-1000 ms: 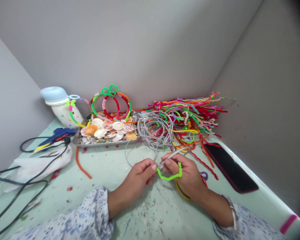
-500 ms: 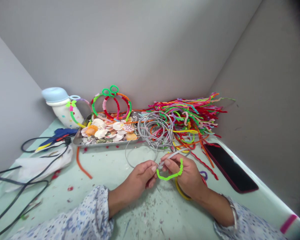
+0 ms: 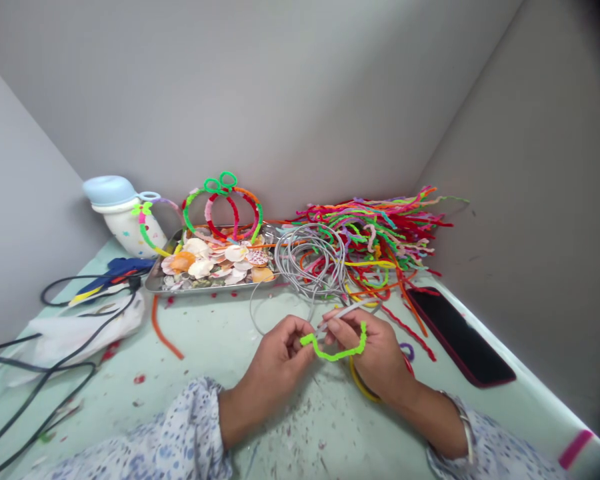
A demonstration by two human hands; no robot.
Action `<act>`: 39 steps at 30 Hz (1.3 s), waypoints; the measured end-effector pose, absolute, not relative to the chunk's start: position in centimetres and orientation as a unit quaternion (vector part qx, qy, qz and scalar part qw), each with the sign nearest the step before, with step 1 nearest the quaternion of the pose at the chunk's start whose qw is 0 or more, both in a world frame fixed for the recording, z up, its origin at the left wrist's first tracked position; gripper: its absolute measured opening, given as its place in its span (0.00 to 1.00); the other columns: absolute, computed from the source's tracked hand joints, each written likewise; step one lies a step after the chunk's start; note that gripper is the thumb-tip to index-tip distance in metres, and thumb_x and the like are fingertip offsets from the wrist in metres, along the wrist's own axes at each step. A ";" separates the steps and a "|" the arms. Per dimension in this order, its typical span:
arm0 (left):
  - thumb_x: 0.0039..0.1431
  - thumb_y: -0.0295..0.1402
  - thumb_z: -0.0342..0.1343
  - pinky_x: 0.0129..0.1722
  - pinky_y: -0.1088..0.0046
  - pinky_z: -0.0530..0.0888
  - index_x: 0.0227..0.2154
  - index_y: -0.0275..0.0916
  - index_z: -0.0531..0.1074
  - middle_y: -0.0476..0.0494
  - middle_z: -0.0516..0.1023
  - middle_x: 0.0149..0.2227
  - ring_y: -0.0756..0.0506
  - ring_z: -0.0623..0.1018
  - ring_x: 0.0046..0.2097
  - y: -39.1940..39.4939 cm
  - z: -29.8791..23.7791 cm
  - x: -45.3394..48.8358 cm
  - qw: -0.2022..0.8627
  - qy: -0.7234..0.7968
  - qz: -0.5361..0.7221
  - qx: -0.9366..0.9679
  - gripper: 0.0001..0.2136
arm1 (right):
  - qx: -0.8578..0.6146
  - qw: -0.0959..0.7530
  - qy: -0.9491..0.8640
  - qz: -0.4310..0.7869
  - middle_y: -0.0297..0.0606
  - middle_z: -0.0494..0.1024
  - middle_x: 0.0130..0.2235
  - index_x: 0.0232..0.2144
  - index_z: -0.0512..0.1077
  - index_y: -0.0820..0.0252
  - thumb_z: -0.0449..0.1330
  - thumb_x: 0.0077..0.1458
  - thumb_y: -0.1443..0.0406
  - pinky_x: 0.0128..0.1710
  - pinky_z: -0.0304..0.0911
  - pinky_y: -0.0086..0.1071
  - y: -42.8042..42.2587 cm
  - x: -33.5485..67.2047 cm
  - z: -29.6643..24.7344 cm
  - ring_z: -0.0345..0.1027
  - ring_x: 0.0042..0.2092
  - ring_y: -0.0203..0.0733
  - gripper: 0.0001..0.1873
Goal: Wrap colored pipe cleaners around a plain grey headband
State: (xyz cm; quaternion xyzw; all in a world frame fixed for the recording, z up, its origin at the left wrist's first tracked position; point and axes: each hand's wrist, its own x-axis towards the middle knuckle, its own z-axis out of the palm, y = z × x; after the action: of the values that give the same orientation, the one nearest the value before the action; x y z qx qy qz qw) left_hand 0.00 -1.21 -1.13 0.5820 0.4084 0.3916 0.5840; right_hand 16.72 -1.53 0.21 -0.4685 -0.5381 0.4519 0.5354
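Note:
A lime green pipe cleaner [image 3: 337, 355], bent like a shallow bowl, hangs between my hands over the table. Its left end sticks out by the thumb of my left hand [image 3: 283, 357], whose fingers are closed around that end. My right hand [image 3: 375, 347] pinches a grey, flat-looking strip [image 3: 353, 308] between thumb and fingertips, where the pipe cleaner's left part crosses it. The pipe cleaner's other end curls up in front of my right hand. Just behind my hands lies a coil of grey wire [image 3: 311, 263]. Under my right hand a yellow pipe cleaner [image 3: 363, 383] shows in part.
A metal tray [image 3: 210, 288] of seashells holds up pipe-cleaner rings [image 3: 223, 212]. Behind the coil lies a heap of coloured pipe cleaners [image 3: 375, 223]. A phone [image 3: 463, 337] rests at right. On the left are a white bottle [image 3: 133, 227], blue-handled pliers [image 3: 100, 283] and a black cable [image 3: 55, 367].
My left hand has shifted its grip slightly, with its thumb lower. The pipe cleaner's left end now shows, turned out to the left. My right hand has hardly moved.

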 end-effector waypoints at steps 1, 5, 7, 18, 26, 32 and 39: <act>0.59 0.36 0.57 0.28 0.76 0.61 0.33 0.37 0.67 0.52 0.68 0.28 0.52 0.64 0.29 -1.2 -1.1 0.0 0.580 0.413 0.392 0.582 0.08 | -0.470 0.536 -0.538 0.450 0.35 0.79 0.26 0.32 0.77 0.59 0.64 0.54 0.57 0.28 0.67 0.29 -1.5 16.7 0.2 0.72 0.28 0.38 0.11; 0.59 0.37 0.58 0.28 0.76 0.61 0.33 0.37 0.67 0.51 0.69 0.29 0.51 0.65 0.29 -1.2 -1.0 -0.1 0.575 0.418 0.397 0.580 0.08 | -0.479 0.537 -0.534 0.444 0.35 0.79 0.26 0.31 0.77 0.60 0.64 0.54 0.57 0.29 0.68 0.30 -1.6 16.6 0.5 0.72 0.28 0.39 0.12; 0.59 0.37 0.57 0.28 0.76 0.61 0.33 0.37 0.67 0.51 0.69 0.28 0.51 0.65 0.29 -1.2 -1.1 -0.1 0.576 0.418 0.398 0.579 0.09 | -0.479 0.538 -0.533 0.443 0.36 0.79 0.26 0.31 0.77 0.60 0.64 0.54 0.57 0.29 0.68 0.30 -1.6 16.6 0.5 0.73 0.28 0.39 0.12; 0.58 0.38 0.58 0.24 0.77 0.57 0.31 0.37 0.66 0.55 0.63 0.24 0.53 0.60 0.25 -1.2 -0.9 -0.4 0.601 0.404 0.399 0.562 0.10 | -0.458 0.527 -0.581 0.418 0.35 0.77 0.29 0.34 0.77 0.58 0.61 0.58 0.58 0.32 0.66 0.29 -1.5 17.1 -0.2 0.71 0.31 0.38 0.10; 0.53 0.42 0.64 0.22 0.78 0.54 0.28 0.38 0.66 0.58 0.62 0.20 0.55 0.58 0.22 -1.0 0.0 -0.2 0.650 0.373 0.419 0.512 0.15 | -0.410 0.533 -0.621 0.402 0.33 0.78 0.29 0.34 0.76 0.57 0.59 0.60 0.63 0.31 0.64 0.28 -1.5 17.2 -0.2 0.71 0.30 0.36 0.06; 0.52 0.40 0.65 0.21 0.79 0.55 0.26 0.38 0.65 0.58 0.65 0.21 0.56 0.58 0.21 -1.0 0.1 -0.3 0.682 0.361 0.415 0.482 0.15 | -0.414 0.524 -0.627 0.400 0.32 0.78 0.28 0.35 0.77 0.56 0.59 0.60 0.64 0.31 0.65 0.28 -1.6 17.1 -0.2 0.71 0.30 0.36 0.06; 0.53 0.38 0.65 0.20 0.79 0.54 0.28 0.38 0.64 0.54 0.70 0.23 0.56 0.58 0.21 -0.5 -0.3 -0.6 0.710 0.356 0.404 0.454 0.15 | -0.430 0.510 -0.632 0.394 0.31 0.78 0.26 0.32 0.77 0.56 0.59 0.60 0.63 0.30 0.65 0.27 -1.6 17.1 -0.3 0.71 0.29 0.35 0.07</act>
State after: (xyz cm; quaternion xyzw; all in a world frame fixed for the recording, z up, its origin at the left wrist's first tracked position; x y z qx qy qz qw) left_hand -0.58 -0.46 -0.31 0.4543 0.3558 0.4037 0.7099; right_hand 17.10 -1.59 -0.33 -0.4297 -0.6324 0.3937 0.5103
